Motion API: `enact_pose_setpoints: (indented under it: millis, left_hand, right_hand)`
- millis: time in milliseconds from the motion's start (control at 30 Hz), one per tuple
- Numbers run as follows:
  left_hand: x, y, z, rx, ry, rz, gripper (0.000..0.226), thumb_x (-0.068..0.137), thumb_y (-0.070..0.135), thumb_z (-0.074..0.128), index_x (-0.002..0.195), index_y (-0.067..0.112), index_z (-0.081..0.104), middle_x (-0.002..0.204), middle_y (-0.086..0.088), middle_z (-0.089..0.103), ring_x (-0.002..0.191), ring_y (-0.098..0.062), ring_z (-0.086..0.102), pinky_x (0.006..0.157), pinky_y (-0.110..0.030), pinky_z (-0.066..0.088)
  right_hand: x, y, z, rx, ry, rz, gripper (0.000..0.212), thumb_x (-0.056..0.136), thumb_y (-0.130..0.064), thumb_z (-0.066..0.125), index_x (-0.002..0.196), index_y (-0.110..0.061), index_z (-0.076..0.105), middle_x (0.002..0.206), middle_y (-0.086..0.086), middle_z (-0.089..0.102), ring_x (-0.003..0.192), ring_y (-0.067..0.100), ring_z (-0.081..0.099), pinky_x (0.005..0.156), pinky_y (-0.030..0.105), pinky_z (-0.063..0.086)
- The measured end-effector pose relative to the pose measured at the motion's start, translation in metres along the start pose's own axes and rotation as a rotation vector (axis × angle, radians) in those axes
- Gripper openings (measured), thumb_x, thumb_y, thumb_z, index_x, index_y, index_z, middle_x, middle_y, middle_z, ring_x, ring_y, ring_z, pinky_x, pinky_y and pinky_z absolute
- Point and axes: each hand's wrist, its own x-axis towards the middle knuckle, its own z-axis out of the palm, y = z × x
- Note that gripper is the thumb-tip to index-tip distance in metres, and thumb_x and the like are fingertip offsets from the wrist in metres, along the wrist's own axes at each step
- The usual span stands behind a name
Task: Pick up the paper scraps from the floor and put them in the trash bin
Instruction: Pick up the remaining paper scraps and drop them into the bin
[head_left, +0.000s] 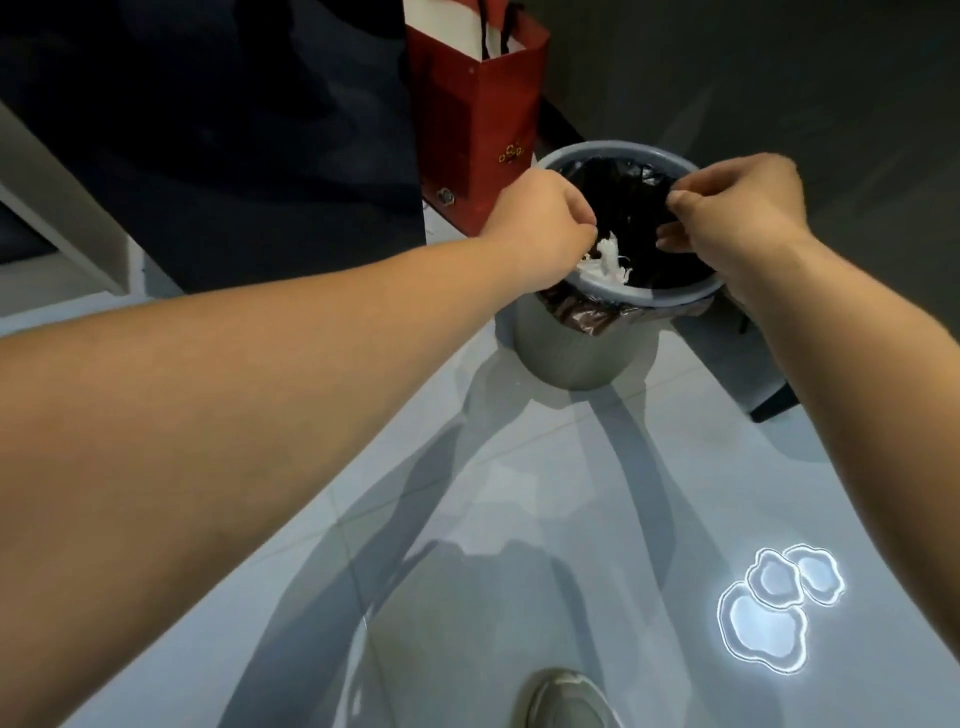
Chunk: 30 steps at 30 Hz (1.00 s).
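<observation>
A round grey trash bin (582, 358) with a black liner bag stands on the tiled floor ahead of me. Both my hands hover over its mouth. My left hand (540, 228) is at the bin's left rim, fingers bunched, with white paper scraps (605, 260) hanging just below the fingertips inside the rim. My right hand (737, 208) is over the right side of the opening, fingers curled down and pinched together; whether it holds anything I cannot tell.
A red paper gift bag (478, 119) stands right behind the bin's left side, against dark furniture. A dark wall is at the right. Glossy light floor tiles (545, 519) show lamp reflections. My shoe (566, 701) is at the bottom edge.
</observation>
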Motion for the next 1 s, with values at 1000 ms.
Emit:
enact_pose_setpoints:
  millis: [1000]
  left_hand:
    - [-0.553, -0.341, -0.185, 0.219, 0.125, -0.810, 0.027, 0.081, 0.014, 0.074, 0.107, 0.014, 0.072, 0.101, -0.004, 0.065, 0.087, -0.018, 0.062, 0.085, -0.028, 0.049]
  right_hand:
    - [-0.450, 0.107, 0.267, -0.704, -1.532, -0.616, 0.030, 0.087, -0.032, 0.067, 0.115, -0.020, 0.067, 0.106, -0.003, 0.066, 0.089, 0.014, 0.060, 0.082, 0.022, 0.048]
